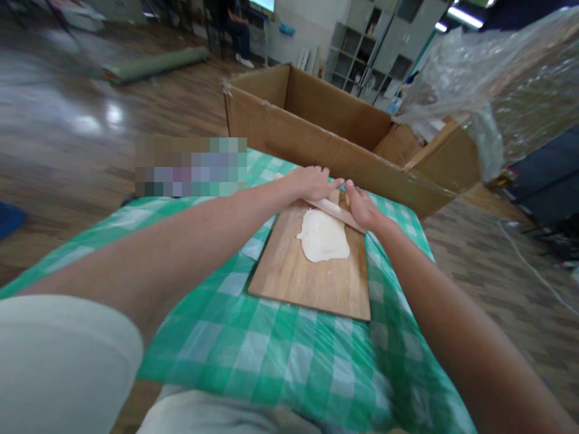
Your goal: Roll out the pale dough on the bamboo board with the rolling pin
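Observation:
A flattened sheet of pale dough lies on a wooden cutting board. Across the far end of the board lies a wooden rolling pin, just beyond the dough's far edge. My left hand rests flat on the pin's left part, fingers stretched out. My right hand presses on its right part, fingers extended over it. Both arms reach forward over the table.
The board sits on a table with a green and white checked cloth. A large open cardboard box stands just behind the table. Crumpled clear plastic hangs at the upper right. A person sits far back by a screen.

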Demonstrator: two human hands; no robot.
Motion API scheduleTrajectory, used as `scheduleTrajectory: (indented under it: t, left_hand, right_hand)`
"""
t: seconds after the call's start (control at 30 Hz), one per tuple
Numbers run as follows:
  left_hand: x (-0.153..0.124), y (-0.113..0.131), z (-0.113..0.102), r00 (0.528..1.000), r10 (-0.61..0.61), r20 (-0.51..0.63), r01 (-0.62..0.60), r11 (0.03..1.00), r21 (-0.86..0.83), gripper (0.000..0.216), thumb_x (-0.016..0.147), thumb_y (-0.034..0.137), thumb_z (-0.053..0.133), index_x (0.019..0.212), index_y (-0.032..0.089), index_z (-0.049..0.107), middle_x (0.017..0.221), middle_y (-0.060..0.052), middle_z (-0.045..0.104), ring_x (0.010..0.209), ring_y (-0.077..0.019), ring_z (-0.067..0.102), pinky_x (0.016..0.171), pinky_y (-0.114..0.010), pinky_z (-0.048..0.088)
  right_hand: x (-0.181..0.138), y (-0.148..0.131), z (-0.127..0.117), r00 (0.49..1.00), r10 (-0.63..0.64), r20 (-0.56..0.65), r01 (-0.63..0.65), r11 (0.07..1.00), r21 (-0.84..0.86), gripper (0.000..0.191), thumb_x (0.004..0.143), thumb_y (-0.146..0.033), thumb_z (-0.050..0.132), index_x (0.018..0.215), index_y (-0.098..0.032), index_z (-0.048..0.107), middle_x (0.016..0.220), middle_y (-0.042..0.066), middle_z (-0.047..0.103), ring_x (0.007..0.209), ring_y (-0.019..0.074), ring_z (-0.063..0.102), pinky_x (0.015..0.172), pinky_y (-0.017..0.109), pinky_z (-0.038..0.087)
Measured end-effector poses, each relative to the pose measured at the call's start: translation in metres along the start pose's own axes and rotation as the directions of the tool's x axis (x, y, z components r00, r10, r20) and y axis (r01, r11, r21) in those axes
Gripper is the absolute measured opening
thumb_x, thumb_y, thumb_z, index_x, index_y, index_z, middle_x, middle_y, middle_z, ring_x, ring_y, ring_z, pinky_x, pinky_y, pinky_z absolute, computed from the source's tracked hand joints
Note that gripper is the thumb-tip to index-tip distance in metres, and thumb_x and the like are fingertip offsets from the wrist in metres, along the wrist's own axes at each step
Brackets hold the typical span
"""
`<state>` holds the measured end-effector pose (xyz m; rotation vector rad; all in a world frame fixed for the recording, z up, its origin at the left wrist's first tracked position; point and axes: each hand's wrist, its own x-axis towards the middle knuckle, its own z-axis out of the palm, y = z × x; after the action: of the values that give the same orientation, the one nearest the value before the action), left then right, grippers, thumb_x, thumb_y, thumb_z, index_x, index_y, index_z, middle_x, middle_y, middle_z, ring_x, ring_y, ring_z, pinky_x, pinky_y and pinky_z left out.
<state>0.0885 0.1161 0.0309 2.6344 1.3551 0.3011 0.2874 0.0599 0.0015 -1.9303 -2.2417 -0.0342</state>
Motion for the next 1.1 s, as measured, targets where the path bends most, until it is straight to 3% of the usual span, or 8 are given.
scheduleTrajectory:
  t: [0.07, 0.13, 0.27, 0.4, 0.6, 0.7, 0.93, 1.1]
  left_hand:
    - [-0.009, 0.0, -0.001, 1.0, 0.02, -0.006, -0.02, 0.999, 0.032, 0.081, 0.103, 0.068, 0.017, 0.141, 0.009, 0.057, 0.139, -0.025, 0.062, 0.131, -0.0401, 0.057, 0.104, -0.052, 0.045]
    - [-0.023, 0.002, -0.001, 0.998, 0.054, -0.024, -0.052, 0.996, 0.068, 0.073, 0.105, 0.063, 0.019, 0.137, 0.012, 0.06, 0.137, -0.022, 0.063, 0.13, -0.0382, 0.058, 0.104, -0.051, 0.045]
    - [-0.058, 0.005, 0.001, 0.993, 0.069, -0.094, -0.059, 0.993, 0.103, 0.062, 0.105, 0.055, 0.025, 0.131, 0.015, 0.064, 0.132, -0.018, 0.067, 0.124, -0.0354, 0.061, 0.103, -0.048, 0.045]
    - [-0.092, 0.008, 0.004, 0.98, 0.064, -0.189, -0.038, 0.99, 0.139, 0.065, 0.104, 0.055, 0.029, 0.136, 0.008, 0.061, 0.14, -0.021, 0.063, 0.131, -0.035, 0.058, 0.109, -0.046, 0.043]
    - [-0.144, 0.01, 0.009, 0.961, 0.167, -0.222, -0.135, 0.979, 0.151, 0.072, 0.104, 0.057, 0.032, 0.152, 0.004, 0.048, 0.158, -0.02, 0.051, 0.15, -0.0313, 0.042, 0.125, -0.043, 0.028]
    - [-0.161, 0.009, 0.011, 0.956, 0.191, -0.222, -0.158, 0.975, 0.157, 0.077, 0.104, 0.059, 0.033, 0.156, 0.002, 0.043, 0.162, -0.022, 0.045, 0.153, -0.0305, 0.038, 0.128, -0.042, 0.024]
    - [-0.141, 0.006, 0.009, 0.971, 0.152, -0.183, -0.132, 0.985, 0.115, 0.068, 0.107, 0.055, 0.025, 0.15, 0.008, 0.051, 0.153, -0.019, 0.056, 0.143, -0.0304, 0.052, 0.121, -0.043, 0.035]
    - [-0.103, -0.001, 0.002, 0.994, 0.099, -0.046, -0.092, 0.988, 0.127, 0.061, 0.109, 0.051, 0.017, 0.134, 0.022, 0.065, 0.143, -0.014, 0.064, 0.122, -0.0324, 0.066, 0.098, -0.047, 0.052]
  right_hand:
    - [-0.006, -0.009, -0.005, 0.99, 0.14, 0.035, -0.142, 0.987, 0.072, 0.088, 0.102, -0.069, -0.007, 0.164, -0.025, 0.037, 0.164, 0.017, 0.044, 0.154, 0.0373, 0.036, 0.118, 0.066, 0.031]
    - [-0.016, -0.02, -0.01, 0.98, 0.186, 0.065, -0.191, 0.979, 0.069, 0.086, 0.102, -0.071, -0.002, 0.163, -0.026, 0.039, 0.167, 0.017, 0.038, 0.156, 0.0394, 0.03, 0.119, 0.068, 0.029]
    - [-0.043, -0.041, -0.015, 0.995, 0.099, 0.022, -0.099, 0.995, 0.009, 0.082, 0.104, -0.069, 0.003, 0.162, -0.024, 0.04, 0.169, 0.015, 0.036, 0.156, 0.0385, 0.029, 0.121, 0.066, 0.027]
    - [-0.072, -0.061, -0.018, 0.999, -0.044, -0.019, 0.044, 0.999, 0.02, 0.08, 0.106, -0.066, 0.007, 0.16, -0.02, 0.042, 0.167, 0.014, 0.04, 0.158, 0.0366, 0.026, 0.125, 0.062, 0.021]
    - [-0.113, -0.093, -0.024, 0.997, -0.052, -0.057, 0.052, 0.999, -0.014, 0.092, 0.104, -0.072, 0.012, 0.162, -0.005, 0.037, 0.166, 0.021, 0.038, 0.159, 0.0369, 0.024, 0.125, 0.052, 0.027]
    - [-0.127, -0.103, -0.026, 0.994, -0.079, -0.071, 0.075, 0.996, -0.058, 0.091, 0.104, -0.072, 0.015, 0.163, -0.005, 0.034, 0.168, 0.021, 0.033, 0.158, 0.0362, 0.027, 0.125, 0.05, 0.028]
    - [-0.109, -0.093, -0.026, 0.998, -0.067, -0.02, 0.067, 0.997, -0.035, 0.087, 0.105, -0.067, 0.008, 0.162, -0.009, 0.04, 0.167, 0.017, 0.04, 0.157, 0.0365, 0.03, 0.126, 0.051, 0.026]
    - [-0.071, -0.068, -0.022, 0.974, -0.21, 0.083, 0.22, 0.966, -0.137, 0.068, 0.111, -0.046, 0.007, 0.16, -0.017, 0.043, 0.165, 0.013, 0.044, 0.155, 0.0337, 0.033, 0.125, 0.058, 0.022]
